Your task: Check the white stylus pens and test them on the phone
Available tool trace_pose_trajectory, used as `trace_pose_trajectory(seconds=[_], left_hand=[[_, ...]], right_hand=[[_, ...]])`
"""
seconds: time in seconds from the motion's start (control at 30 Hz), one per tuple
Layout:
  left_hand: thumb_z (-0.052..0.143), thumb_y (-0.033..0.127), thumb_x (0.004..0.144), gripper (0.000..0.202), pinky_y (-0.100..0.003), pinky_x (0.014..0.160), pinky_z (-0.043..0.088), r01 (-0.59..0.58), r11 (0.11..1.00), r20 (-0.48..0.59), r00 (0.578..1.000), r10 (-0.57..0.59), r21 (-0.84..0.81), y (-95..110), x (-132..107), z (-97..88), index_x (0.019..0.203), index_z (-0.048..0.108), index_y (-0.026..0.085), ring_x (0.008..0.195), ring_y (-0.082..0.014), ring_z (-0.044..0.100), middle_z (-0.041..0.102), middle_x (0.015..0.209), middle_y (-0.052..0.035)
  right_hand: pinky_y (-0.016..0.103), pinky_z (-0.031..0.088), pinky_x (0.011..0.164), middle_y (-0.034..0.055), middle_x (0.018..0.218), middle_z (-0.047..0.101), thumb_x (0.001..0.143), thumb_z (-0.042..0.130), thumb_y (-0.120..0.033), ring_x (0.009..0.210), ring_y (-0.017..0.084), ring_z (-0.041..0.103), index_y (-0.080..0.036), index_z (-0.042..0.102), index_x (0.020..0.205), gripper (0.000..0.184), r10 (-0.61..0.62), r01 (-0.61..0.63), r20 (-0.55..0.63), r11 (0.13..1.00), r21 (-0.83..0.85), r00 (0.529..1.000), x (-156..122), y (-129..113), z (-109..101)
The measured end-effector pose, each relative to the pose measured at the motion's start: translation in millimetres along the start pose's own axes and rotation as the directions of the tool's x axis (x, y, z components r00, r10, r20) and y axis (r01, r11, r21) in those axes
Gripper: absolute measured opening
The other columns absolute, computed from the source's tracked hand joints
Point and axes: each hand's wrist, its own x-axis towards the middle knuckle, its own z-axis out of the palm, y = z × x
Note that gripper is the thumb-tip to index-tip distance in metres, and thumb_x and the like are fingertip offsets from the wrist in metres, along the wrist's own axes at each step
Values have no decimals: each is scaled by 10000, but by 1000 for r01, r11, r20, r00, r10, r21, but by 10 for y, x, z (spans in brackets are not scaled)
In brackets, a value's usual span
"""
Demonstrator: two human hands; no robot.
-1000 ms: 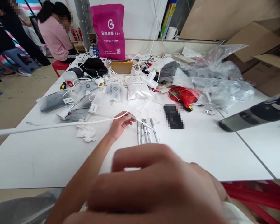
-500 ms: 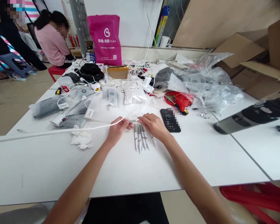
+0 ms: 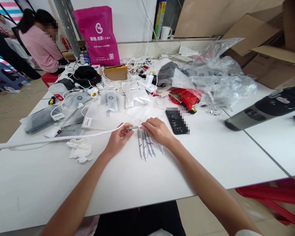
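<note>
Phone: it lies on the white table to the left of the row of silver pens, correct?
No. The head view shows the phone to the right of the silver pens, next to the right hand. It does lie on the white table; the left hand pinches the white cable at the pens' left.

Bare left hand, bare right hand, white sleeve edge, dark lap clothing
</note>
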Motion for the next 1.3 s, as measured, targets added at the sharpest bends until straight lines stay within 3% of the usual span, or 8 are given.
trace_pose_trajectory(seconds=[0.13,0.33,0.53,0.7,0.8,1.03,1.2,1.3], left_hand=[[621,542,1050,454,-279,646,407,2,976,-29,1000,5,219,-15,-122,3,752,678,204,628,-147,516,605,678,-2],[743,487,985,263,-266,684,430,-100,966,-61,991,117,237,20,-138,24,1066,721,237,724,-154,576,719,884,-7],[529,524,1098,483,-287,601,338,-8,941,-110,993,48,339,4,-152,-19,737,598,211,572,-142,403,470,598,27],[700,498,1011,271,-279,715,445,-160,944,-44,983,181,289,7,-142,-41,1039,728,230,742,-172,572,707,891,-28],[644,436,1052,227,-290,720,439,-235,883,-15,964,264,407,-5,-150,-34,1026,737,231,740,-174,566,731,914,-42],[496,434,1105,368,-308,691,401,-211,858,29,974,224,468,2,-192,-28,860,676,228,677,-183,541,654,760,-28],[389,506,1139,605,-318,635,372,-68,919,-28,996,86,387,54,-179,-47,625,526,218,581,-171,479,523,597,-13],[593,526,1067,371,-303,713,446,-104,933,-20,993,118,344,48,-151,-55,892,727,227,735,-190,611,728,860,-39]], right_hand=[[345,433,771,77,901,706,1170,434,-371,787,199,577,-177,673,1087,319,15,-15,-7,999,29,1000,-11,-23,8],[352,432,759,73,888,710,1164,457,-353,769,195,577,-176,682,1087,296,-6,5,15,999,52,1000,-29,-11,8],[363,413,748,67,875,722,1161,469,-362,806,203,606,-187,673,1050,291,-50,46,56,996,71,997,-6,-99,41],[361,402,730,69,856,702,1170,429,-382,744,194,574,-184,683,1037,349,8,-12,57,997,72,998,-7,-128,40],[353,391,711,61,823,689,1174,413,-380,700,184,540,-181,694,1011,381,36,-39,51,997,63,998,-25,-105,37],[361,388,717,48,799,689,1166,450,-338,722,187,557,-186,684,985,332,16,-16,10,996,86,1000,-12,-123,30],[366,407,739,61,870,702,1149,495,-338,802,205,595,-189,684,1095,246,-31,32,-6,996,82,999,25,-180,13],[370,424,741,77,925,711,1145,501,-318,817,213,599,-185,684,1206,234,-39,40,-23,998,43,999,18,-159,24]])
